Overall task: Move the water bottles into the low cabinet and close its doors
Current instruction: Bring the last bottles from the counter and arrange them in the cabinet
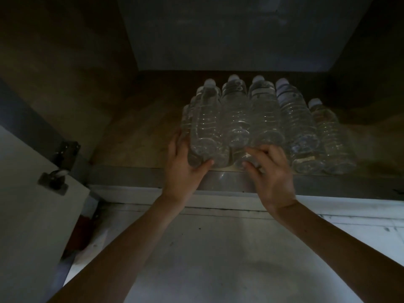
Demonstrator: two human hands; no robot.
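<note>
Several clear plastic water bottles [264,119] with white caps lie side by side on the low cabinet's wooden floor [135,138], caps toward the back. My left hand [185,165] wraps the base of the leftmost upper bottle [206,127], thumb under it, fingers on its left side. My right hand [271,171] touches the bases of the middle bottles with curled fingers; whether it grips one is unclear. More bottles lie partly hidden under the left ones.
The cabinet's left door [32,215] stands open at the left, with its hinge [54,178] showing. The cabinet's front sill [328,184] runs under the bottles. Pale floor [207,259] lies below. The cabinet's left half holds nothing visible; the interior is dim.
</note>
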